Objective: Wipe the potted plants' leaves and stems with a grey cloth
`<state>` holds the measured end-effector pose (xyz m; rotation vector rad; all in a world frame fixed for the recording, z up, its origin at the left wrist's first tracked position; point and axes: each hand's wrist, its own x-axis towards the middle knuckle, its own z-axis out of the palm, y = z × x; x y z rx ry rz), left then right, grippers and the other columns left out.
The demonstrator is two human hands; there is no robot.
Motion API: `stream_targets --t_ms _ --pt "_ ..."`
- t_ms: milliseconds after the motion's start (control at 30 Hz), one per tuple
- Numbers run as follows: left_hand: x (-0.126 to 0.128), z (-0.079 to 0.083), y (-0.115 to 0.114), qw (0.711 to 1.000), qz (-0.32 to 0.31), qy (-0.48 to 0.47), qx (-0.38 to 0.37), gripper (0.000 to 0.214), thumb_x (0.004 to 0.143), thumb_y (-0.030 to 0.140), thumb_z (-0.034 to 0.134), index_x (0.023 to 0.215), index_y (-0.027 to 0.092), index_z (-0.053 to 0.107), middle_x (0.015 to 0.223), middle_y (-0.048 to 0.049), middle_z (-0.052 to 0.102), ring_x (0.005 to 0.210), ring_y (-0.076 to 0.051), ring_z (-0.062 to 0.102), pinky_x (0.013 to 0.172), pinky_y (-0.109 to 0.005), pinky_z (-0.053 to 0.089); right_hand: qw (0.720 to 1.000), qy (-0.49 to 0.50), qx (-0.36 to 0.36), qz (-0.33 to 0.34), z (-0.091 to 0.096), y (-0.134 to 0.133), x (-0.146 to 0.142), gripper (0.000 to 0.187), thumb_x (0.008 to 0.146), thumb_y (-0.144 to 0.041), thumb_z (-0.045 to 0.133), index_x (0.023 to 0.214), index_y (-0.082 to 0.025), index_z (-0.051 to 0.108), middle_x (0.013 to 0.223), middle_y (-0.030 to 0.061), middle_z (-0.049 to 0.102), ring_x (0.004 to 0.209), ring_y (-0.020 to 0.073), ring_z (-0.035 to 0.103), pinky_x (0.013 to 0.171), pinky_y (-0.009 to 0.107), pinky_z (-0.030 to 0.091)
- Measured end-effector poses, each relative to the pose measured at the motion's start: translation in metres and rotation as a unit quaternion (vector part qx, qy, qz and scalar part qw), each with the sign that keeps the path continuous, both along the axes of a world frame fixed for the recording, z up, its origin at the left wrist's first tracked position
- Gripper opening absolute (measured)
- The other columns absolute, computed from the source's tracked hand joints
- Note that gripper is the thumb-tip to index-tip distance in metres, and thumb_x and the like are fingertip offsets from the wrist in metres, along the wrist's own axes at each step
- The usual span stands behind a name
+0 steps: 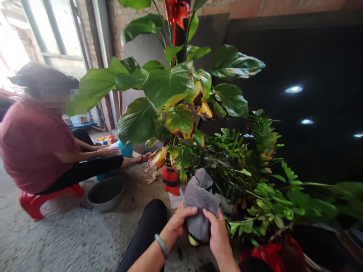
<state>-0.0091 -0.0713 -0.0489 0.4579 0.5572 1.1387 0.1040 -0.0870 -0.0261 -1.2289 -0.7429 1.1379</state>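
Note:
My left hand [180, 221], with a pale bangle [162, 245] on its wrist, and my right hand [217, 232] both grip a grey cloth [200, 200] from either side. The cloth is bunched around something hidden. A yellow-green rounded object [193, 240] shows at its lower edge, too little of it to name. Just behind the cloth, a leafy zamioculcas plant [249, 177] reaches close to my right hand. My black-trousered knee [150, 223] lies below and left of my hands.
A tall broad-leaved potted plant [167, 90] with yellowing leaves stands in a red pot [170, 174]. A person [34, 143] sits on a red stool [36, 202] at the left beside a metal basin [106, 192]. A red plastic bag [269, 257] lies at the lower right.

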Motion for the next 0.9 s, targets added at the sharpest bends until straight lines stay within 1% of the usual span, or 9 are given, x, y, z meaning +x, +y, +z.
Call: stream_targets --t_ms 133,267,367,433,533,600,700,800,900 --pt "0.007 -0.006 -0.007 0.999 -0.025 -0.011 -0.023 0.057 0.037 0.025 0.087 0.089 0.013 0.068 0.072 -0.0062 0.072 0.077 -0.026 0.066 0.080 -0.036 0.048 1.000 -0.028 0.001 0.013 -0.006 -0.017 0.001 0.029 0.049 -0.035 0.062 0.074 -0.023 0.069 0.076 0.0037 0.073 0.080 0.0280 0.065 0.077 0.038 0.049" --pt "0.005 -0.013 -0.003 0.997 -0.053 0.008 -0.053 0.039 0.040 0.022 0.086 0.073 0.011 0.068 0.067 -0.0074 0.071 0.067 -0.024 0.066 0.076 -0.034 0.048 0.985 -0.163 0.047 0.039 -0.011 -0.015 0.023 0.033 0.055 -0.035 0.063 0.084 -0.021 0.070 0.090 0.0075 0.073 0.091 0.0297 0.063 0.086 0.041 0.046" --pt "-0.001 -0.014 0.003 0.996 -0.046 0.035 -0.073 0.038 0.037 0.021 0.086 0.069 0.011 0.068 0.062 -0.0068 0.070 0.066 -0.025 0.067 0.078 -0.036 0.048 0.964 -0.246 0.074 -0.073 -0.011 0.007 0.057 0.049 0.058 -0.043 0.063 0.103 -0.021 0.065 0.112 0.0104 0.066 0.108 0.0302 0.056 0.095 0.041 0.040" --pt "-0.006 -0.011 0.005 0.995 -0.036 0.052 -0.083 0.038 0.035 0.020 0.085 0.068 0.012 0.068 0.060 -0.0061 0.070 0.070 -0.027 0.068 0.081 -0.037 0.048 0.957 -0.243 0.029 -0.158 -0.011 0.028 0.082 0.060 0.056 -0.047 0.062 0.108 -0.019 0.060 0.119 0.0142 0.060 0.113 0.0322 0.053 0.097 0.042 0.037" --pt "-0.013 -0.007 0.005 0.993 -0.029 0.073 -0.085 0.038 0.034 0.022 0.084 0.068 0.013 0.068 0.066 -0.0068 0.071 0.080 -0.030 0.068 0.085 -0.038 0.048 0.956 -0.202 -0.042 -0.208 -0.014 0.056 0.108 0.065 0.047 -0.045 0.066 0.105 -0.017 0.057 0.119 0.0183 0.058 0.118 0.0376 0.048 0.096 0.047 0.037" --pt "-0.015 -0.006 0.004 0.993 -0.032 0.082 -0.079 0.038 0.035 0.024 0.083 0.068 0.013 0.068 0.071 -0.0083 0.072 0.086 -0.032 0.067 0.086 -0.038 0.047 0.964 -0.157 -0.072 -0.202 -0.019 0.067 0.113 0.058 0.046 -0.048 0.069 0.095 -0.019 0.058 0.106 0.0172 0.064 0.109 0.0389 0.054 0.083 0.049 0.045" --pt "-0.018 -0.009 0.003 0.994 -0.038 0.079 -0.067 0.037 0.039 0.024 0.081 0.072 0.013 0.069 0.071 -0.0085 0.072 0.090 -0.033 0.066 0.087 -0.040 0.047 0.983 -0.059 -0.091 -0.149 -0.027 0.074 0.109 0.045 0.048 -0.056 0.069 0.074 -0.021 0.057 0.075 0.0113 0.066 0.073 0.0319 0.065 0.052 0.039 0.047" --pt "-0.022 -0.017 0.003 0.994 -0.055 0.087 -0.048 0.040 0.042 0.025 0.080 0.080 0.015 0.071 0.070 -0.0078 0.072 0.092 -0.034 0.066 0.087 -0.042 0.047 0.993 0.028 -0.062 -0.096 -0.035 0.073 0.100 0.045 0.044 -0.057 0.075 0.058 -0.022 0.051 0.051 0.0012 0.057 0.043 0.0182 0.055 0.039 0.029 0.040" --pt "-0.033 -0.022 0.002 0.989 -0.069 0.130 -0.034 0.036 0.045 0.030 0.080 0.077 0.016 0.071 0.069 -0.0078 0.071 0.098 -0.037 0.063 0.089 -0.044 0.046 0.993 0.093 -0.016 -0.069 -0.043 0.065 0.094 0.048 0.039 -0.057 0.078 0.054 -0.022 0.048 0.044 -0.0053 0.051 0.037 0.0116 0.047 0.039 0.026 0.039"
